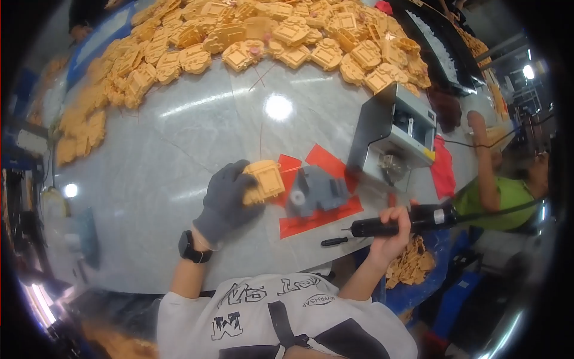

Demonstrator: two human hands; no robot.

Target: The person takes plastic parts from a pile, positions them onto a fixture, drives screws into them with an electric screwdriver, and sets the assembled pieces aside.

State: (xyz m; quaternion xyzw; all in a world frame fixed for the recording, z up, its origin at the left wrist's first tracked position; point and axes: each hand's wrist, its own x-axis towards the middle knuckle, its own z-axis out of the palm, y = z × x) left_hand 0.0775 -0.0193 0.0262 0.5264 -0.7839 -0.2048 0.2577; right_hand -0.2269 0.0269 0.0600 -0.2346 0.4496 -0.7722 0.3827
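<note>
My left hand (pixel 226 200), in a dark grey glove, is closed on an orange plastic part (pixel 266 181) over the table. My bare right hand (pixel 393 234) is wrapped round a black electric screwdriver (pixel 382 227), whose thin tip points left. Between the hands, a grey fixture (pixel 317 192) stands on the table with red tape strips (pixel 323 219) around it. Close below the tool's tip lies a small black screwdriver (pixel 334 242).
A large pile of orange parts (pixel 293 36) lines the table's far edge. A metal box machine (pixel 391 137) stands right of the fixture. A blue-lined bin (pixel 412 263) of orange pieces is below my right hand. A person in green (pixel 508 200) is at the right.
</note>
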